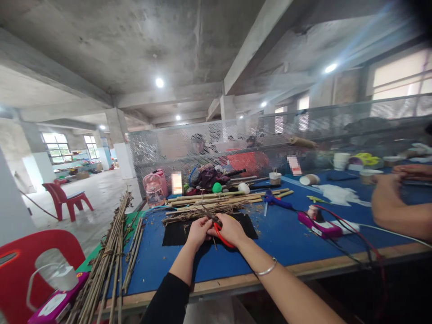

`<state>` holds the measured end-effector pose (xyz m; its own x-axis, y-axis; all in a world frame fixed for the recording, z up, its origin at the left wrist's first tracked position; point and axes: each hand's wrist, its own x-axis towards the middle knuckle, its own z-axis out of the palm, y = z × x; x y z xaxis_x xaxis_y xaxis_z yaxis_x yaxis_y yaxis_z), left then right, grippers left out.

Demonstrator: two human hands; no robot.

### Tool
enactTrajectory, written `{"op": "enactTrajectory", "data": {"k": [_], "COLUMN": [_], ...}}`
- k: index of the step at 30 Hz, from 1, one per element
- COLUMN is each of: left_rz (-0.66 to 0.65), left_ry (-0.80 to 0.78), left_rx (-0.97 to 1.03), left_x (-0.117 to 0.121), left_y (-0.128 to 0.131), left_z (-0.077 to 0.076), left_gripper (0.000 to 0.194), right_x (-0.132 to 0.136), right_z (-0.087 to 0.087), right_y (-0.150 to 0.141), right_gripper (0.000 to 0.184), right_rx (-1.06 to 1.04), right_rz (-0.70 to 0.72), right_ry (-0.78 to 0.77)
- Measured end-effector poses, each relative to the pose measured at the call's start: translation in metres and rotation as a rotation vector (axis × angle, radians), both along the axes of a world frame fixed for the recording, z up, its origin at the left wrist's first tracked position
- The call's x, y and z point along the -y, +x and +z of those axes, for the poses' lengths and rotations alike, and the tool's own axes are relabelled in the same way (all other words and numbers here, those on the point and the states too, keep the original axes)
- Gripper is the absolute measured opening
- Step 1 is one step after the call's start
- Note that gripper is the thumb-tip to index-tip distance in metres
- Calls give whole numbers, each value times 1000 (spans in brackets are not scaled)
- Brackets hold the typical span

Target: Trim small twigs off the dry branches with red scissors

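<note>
My right hand (231,229) is closed around red-handled scissors (222,237), whose dark blades point up and to the left. Close beside it, the fingertips of my left hand (198,230) are pinched together near the blades. What they grip is hidden, though a thin twig end (215,244) shows below the hands. Both hands are over a black mat (172,235) on the blue tabletop. Just beyond them lies a pile of rough dry twigs (182,217), with longer pale sticks (216,196) behind it.
Bundled long stalks (113,252) lie along the table's left end. To the right are a blue glue gun (278,201), a purple power strip (319,226) with cables and another person's arm (401,207). A perforated metal screen (286,130) runs along the back.
</note>
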<state>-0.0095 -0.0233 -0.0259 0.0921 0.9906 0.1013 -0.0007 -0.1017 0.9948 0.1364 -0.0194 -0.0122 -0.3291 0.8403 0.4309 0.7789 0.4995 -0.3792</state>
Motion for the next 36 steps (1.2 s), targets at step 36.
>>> {"op": "enactTrajectory", "data": {"k": [36], "left_rz": [-33], "left_ry": [-66], "left_rx": [126], "left_x": [1], "left_y": [0], "left_z": [3], "left_gripper": [26], "right_x": [4], "right_z": [3], "right_y": [-2], "right_gripper": [52], "right_rx": [35], "right_rz": [-11], "right_ry": [-19]}}
